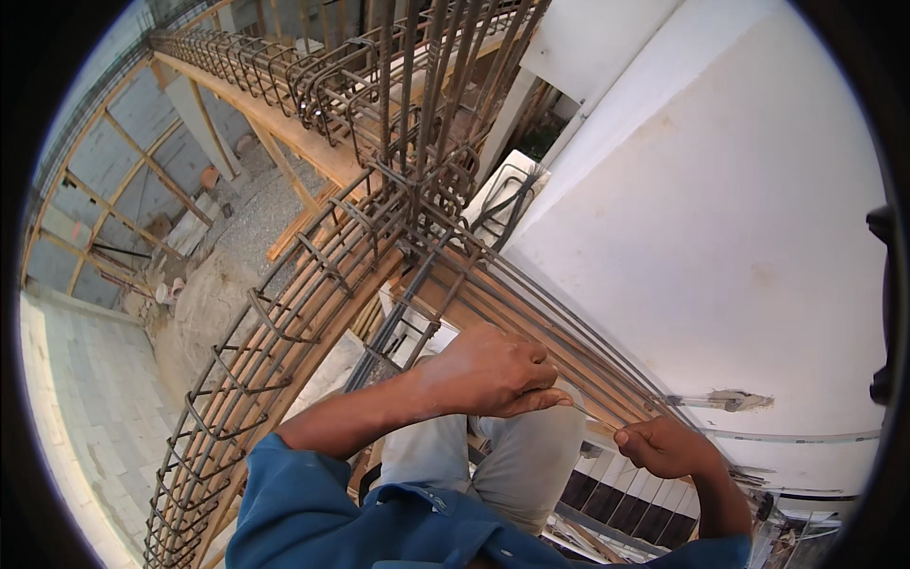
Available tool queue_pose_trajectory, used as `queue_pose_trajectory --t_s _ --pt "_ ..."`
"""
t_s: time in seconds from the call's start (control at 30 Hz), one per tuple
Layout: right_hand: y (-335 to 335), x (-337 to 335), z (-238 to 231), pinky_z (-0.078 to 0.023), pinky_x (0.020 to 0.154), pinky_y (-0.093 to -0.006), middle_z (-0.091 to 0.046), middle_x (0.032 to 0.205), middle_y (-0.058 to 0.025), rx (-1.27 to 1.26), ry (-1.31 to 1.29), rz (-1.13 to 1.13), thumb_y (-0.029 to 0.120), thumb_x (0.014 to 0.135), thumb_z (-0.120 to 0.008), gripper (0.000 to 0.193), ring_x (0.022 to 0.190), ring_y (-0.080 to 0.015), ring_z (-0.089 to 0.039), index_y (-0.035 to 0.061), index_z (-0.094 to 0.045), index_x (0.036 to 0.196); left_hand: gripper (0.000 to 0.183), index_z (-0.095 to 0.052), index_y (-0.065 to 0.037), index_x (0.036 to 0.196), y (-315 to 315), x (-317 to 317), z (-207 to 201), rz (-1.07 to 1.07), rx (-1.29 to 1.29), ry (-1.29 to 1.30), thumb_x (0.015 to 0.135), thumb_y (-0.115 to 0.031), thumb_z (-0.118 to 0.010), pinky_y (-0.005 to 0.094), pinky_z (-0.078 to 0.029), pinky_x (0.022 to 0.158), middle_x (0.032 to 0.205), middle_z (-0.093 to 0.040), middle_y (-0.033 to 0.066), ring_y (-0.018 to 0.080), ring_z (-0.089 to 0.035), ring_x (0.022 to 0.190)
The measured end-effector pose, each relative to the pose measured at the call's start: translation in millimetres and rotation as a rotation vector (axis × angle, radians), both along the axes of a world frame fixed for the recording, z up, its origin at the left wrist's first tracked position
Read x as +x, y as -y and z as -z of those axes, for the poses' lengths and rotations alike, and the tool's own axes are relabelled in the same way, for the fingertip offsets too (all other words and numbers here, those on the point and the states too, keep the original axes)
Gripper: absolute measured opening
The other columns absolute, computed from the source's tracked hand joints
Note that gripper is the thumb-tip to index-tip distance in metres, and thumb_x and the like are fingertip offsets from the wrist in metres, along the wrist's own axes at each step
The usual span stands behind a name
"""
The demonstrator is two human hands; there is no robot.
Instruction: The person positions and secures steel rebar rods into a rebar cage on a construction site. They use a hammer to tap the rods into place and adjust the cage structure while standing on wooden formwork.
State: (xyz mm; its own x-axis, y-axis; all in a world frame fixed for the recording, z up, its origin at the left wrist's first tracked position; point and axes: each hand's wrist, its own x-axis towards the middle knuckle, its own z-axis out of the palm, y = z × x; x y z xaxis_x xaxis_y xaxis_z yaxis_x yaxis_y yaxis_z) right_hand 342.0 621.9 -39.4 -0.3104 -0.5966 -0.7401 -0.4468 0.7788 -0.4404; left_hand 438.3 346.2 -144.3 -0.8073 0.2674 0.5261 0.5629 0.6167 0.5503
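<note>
My left hand [493, 370] is closed in a fist above my knees, its back turned up. Lower to the right, my right hand [666, 448] is also closed, with the thumb pressed toward the fingers. A thin, straight piece of wire [597, 416] runs between the two fists, and both grip it. Its ends are hidden inside the hands. Just beyond the hands, long steel reinforcing bars [559, 318] slant down to the right over a brown wooden board [493, 308].
A rebar cage [313, 256] with stirrups curves down the left, meeting upright bars [431, 85] at a corner. A white wall [739, 209] rises close on the right. Gravelly ground [261, 204] lies far below at left. Dark and white strips [626, 503] show beneath my right arm.
</note>
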Motion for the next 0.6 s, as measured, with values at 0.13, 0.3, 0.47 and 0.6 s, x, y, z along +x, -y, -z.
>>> queue_pose_trajectory --t_s 0.13,0.3,0.47,0.6 --pt "21 17 22 -0.046 0.065 -0.0341 -0.056 0.069 -0.0049 -0.206 0.157 0.2 0.037 0.102 -0.037 0.043 0.066 -0.0172 -0.058 0.0041 -0.061 0.089 0.041 -0.059 -0.008 0.067 -8 4 17 -0.086 -0.072 0.102 0.092 -0.041 -0.057 0.0397 -0.047 0.05 0.065 -0.055 0.0071 0.0271 -0.061 0.06" --pt "59 44 48 -0.049 0.071 -0.0321 -0.064 0.083 -0.0122 -0.574 -0.277 0.198 0.022 0.099 -0.048 0.026 0.075 -0.0214 -0.063 0.0016 -0.062 0.106 0.039 -0.058 -0.008 0.067 -12 9 2 -0.117 -0.041 0.067 0.095 -0.035 -0.052 0.0427 -0.045 0.053 0.066 -0.053 0.0092 0.0303 -0.059 0.06" --pt "49 37 38 -0.049 0.073 -0.0323 -0.066 0.09 -0.0138 -0.538 -0.285 0.241 0.018 0.097 -0.049 0.023 0.077 -0.0221 -0.063 0.0018 -0.062 0.108 0.044 -0.058 -0.006 0.061 63 28 13 -0.648 -0.169 0.082 0.095 -0.033 -0.052 0.0394 -0.039 0.048 0.055 -0.046 0.0081 0.0268 -0.052 0.051" --pt "70 45 46 -0.048 0.073 -0.0339 -0.066 0.09 -0.0146 -0.413 -0.2 0.162 0.021 0.098 -0.048 0.026 0.076 -0.0228 -0.062 0.0025 -0.06 0.112 0.038 -0.057 -0.007 0.057 55 23 32 -0.557 -0.11 -0.025 0.088 -0.028 -0.06 0.0392 -0.041 0.049 0.056 -0.049 0.0065 0.0258 -0.054 0.052"
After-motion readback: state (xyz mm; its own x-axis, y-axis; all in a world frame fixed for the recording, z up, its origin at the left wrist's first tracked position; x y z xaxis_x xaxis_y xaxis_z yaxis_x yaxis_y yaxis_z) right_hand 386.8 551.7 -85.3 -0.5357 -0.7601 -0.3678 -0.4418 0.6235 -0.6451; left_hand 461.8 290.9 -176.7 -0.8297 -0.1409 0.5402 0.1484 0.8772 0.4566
